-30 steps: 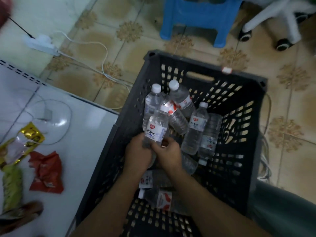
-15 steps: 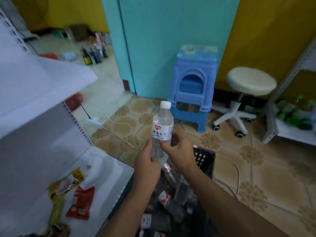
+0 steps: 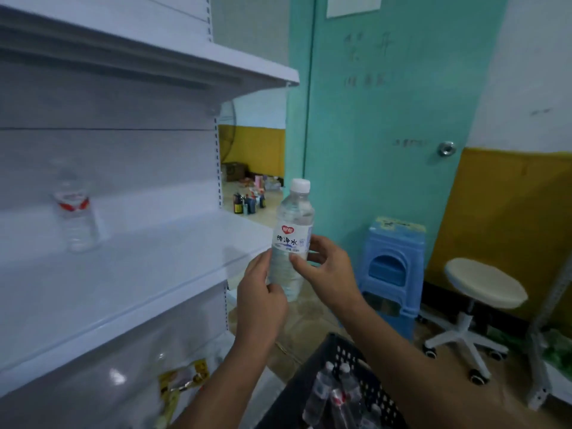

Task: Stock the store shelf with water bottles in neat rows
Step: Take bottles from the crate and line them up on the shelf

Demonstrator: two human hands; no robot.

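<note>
down at the person's knees a black crate (image 3: 312, 379) is holding more bottles. above it, the left hand (image 3: 258, 300) and right hand (image 3: 325, 267) are both curling fingers round an upright water bottle (image 3: 291, 239), just off the middle shelf's (image 3: 148, 274) front right corner. further in, one bottle (image 3: 75, 218) is standing near the back. next, i reckon, it needs setting alongside that one.

Blue plastic stool (image 3: 393, 267) against teal door (image 3: 387, 119); white swivel stool (image 3: 483, 283) beside it; yellow snack packet (image 3: 185, 376) lower shelf.
</note>
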